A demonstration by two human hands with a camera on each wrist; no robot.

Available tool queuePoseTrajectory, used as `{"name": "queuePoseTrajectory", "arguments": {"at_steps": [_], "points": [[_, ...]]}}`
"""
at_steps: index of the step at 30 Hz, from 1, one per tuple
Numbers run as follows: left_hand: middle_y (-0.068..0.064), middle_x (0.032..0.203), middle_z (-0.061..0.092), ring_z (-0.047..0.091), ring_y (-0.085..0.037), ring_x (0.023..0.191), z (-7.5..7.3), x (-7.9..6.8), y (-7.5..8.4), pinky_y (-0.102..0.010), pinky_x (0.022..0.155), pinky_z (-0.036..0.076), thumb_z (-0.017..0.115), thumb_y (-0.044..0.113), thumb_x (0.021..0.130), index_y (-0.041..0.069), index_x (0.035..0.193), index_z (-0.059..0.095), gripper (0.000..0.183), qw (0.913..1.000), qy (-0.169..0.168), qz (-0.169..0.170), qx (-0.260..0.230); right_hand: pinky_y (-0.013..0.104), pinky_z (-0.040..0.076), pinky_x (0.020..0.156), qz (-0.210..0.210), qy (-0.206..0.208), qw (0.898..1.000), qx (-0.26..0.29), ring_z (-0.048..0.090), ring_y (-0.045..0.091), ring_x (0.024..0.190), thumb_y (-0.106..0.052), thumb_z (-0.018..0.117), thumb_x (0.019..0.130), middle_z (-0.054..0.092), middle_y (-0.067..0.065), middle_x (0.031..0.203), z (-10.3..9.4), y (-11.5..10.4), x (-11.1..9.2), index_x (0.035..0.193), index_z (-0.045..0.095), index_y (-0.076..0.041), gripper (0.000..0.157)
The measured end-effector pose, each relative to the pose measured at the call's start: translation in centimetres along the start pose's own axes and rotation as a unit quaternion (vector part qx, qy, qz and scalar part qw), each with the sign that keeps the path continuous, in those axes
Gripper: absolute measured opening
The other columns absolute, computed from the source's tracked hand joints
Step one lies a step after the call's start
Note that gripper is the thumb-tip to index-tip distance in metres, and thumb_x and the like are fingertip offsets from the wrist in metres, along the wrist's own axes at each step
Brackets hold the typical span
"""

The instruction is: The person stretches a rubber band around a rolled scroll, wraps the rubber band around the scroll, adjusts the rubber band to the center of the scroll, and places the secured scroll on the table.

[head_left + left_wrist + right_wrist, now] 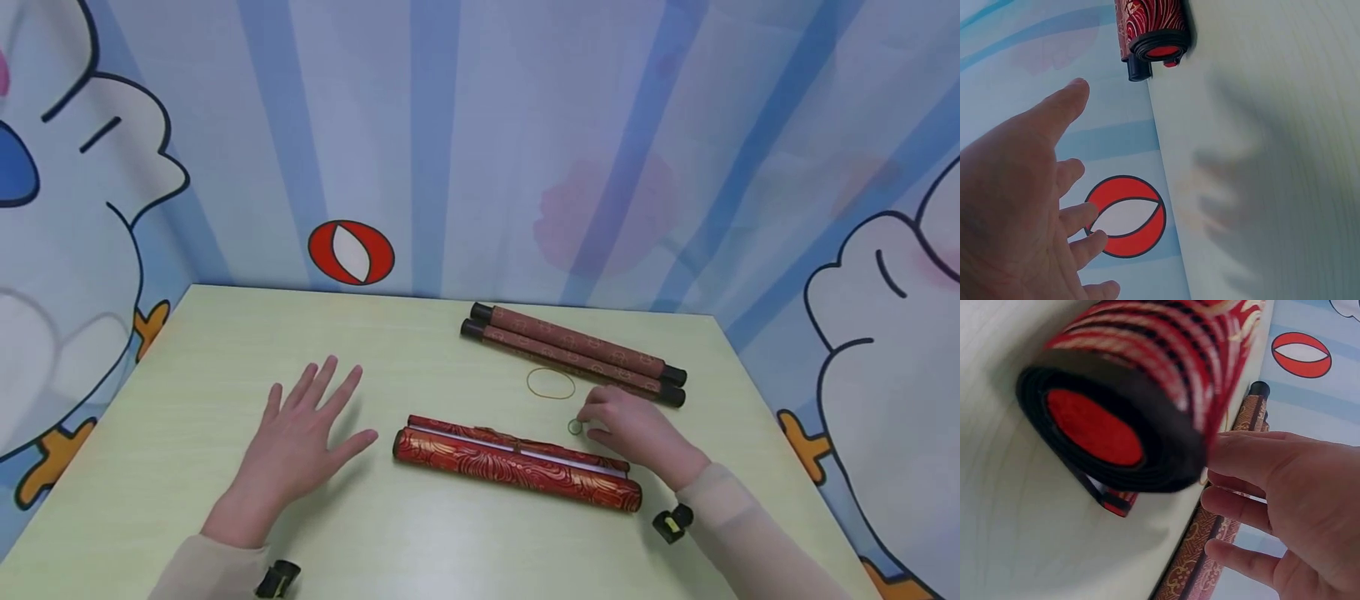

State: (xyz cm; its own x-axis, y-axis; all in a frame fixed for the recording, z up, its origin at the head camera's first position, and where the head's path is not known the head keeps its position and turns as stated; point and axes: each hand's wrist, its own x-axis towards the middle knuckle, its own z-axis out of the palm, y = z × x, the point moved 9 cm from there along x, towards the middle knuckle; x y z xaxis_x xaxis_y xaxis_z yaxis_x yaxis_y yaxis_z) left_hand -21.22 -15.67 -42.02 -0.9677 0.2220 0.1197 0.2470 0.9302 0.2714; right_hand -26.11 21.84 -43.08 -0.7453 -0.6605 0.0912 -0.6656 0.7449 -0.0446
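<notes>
My right hand (630, 423) is low over the table, its fingertips right at the edge of a small greenish ring (575, 427). I cannot tell if they pinch it. In the right wrist view the thumb and index tips are partly hidden behind the red rolled scroll (1116, 419). That red patterned scroll (517, 471), tied at its middle, lies between my hands. Left of it, my left hand (296, 446) is spread palm down and holds nothing; the left wrist view shows its fingers (1063, 112) straight and apart.
Two brown patterned rolls (577, 346) with black ends lie side by side at the back right. A thin yellow loop (551, 383) lies just in front of them. A printed cloth backdrop (480, 150) stands along the far edge of the pale table (225, 350).
</notes>
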Motion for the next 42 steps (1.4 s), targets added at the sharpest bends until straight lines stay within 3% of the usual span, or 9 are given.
{"name": "queuePoseTrajectory", "arguments": {"at_steps": [11, 21, 31, 42], "points": [[-0.02, 0.173, 0.03, 0.026, -0.047, 0.159, 0.2, 0.3, 1.8, -0.079, 0.122, 0.02, 0.071, 0.055, 0.098, 0.018, 0.166, 0.04, 0.083, 0.9997, 0.004, 0.022, 0.001, 0.033, 0.062, 0.072, -0.038, 0.026, 0.998, -0.037, 0.065, 0.017, 0.082, -0.004, 0.094, 0.079, 0.067, 0.0, 0.091, 0.4, -0.3, -0.2, 0.092, 0.081, -0.014, 0.021], [-0.02, 0.172, 0.033, 0.03, -0.046, 0.158, 0.5, 0.6, 3.1, -0.077, 0.123, 0.021, 0.074, 0.053, 0.097, 0.016, 0.165, 0.044, 0.083, 0.9992, 0.002, 0.039, -0.006, 0.031, 0.06, 0.069, -0.048, 0.036, 0.996, -0.058, 0.061, 0.014, 0.078, -0.007, 0.093, 0.082, 0.065, -0.002, 0.089, 0.4, -0.6, 0.1, 0.086, 0.08, -0.017, 0.017], [-0.02, 0.164, 0.046, 0.043, -0.041, 0.151, 0.5, 1.3, 5.1, -0.07, 0.121, 0.034, 0.08, 0.046, 0.095, 0.012, 0.158, 0.053, 0.076, 0.997, 0.015, 0.074, -0.017, 0.034, 0.062, 0.071, -0.039, 0.075, 0.996, -0.008, 0.067, 0.016, 0.083, -0.007, 0.09, 0.086, 0.067, 0.0, 0.094, -1.5, -1.0, 0.9, 0.091, 0.077, -0.016, 0.016], [-0.016, 0.154, 0.058, 0.059, -0.038, 0.138, 0.7, 3.0, 8.6, -0.059, 0.114, 0.049, 0.081, 0.039, 0.097, 0.012, 0.154, 0.059, 0.067, 0.9884, 0.037, 0.136, -0.058, 0.034, 0.059, 0.073, -0.059, 0.103, 0.99, 0.078, 0.066, 0.015, 0.086, -0.011, 0.085, 0.092, 0.068, -0.002, 0.099, -5.0, -3.9, 2.4, 0.1, 0.079, -0.016, 0.011]]}}
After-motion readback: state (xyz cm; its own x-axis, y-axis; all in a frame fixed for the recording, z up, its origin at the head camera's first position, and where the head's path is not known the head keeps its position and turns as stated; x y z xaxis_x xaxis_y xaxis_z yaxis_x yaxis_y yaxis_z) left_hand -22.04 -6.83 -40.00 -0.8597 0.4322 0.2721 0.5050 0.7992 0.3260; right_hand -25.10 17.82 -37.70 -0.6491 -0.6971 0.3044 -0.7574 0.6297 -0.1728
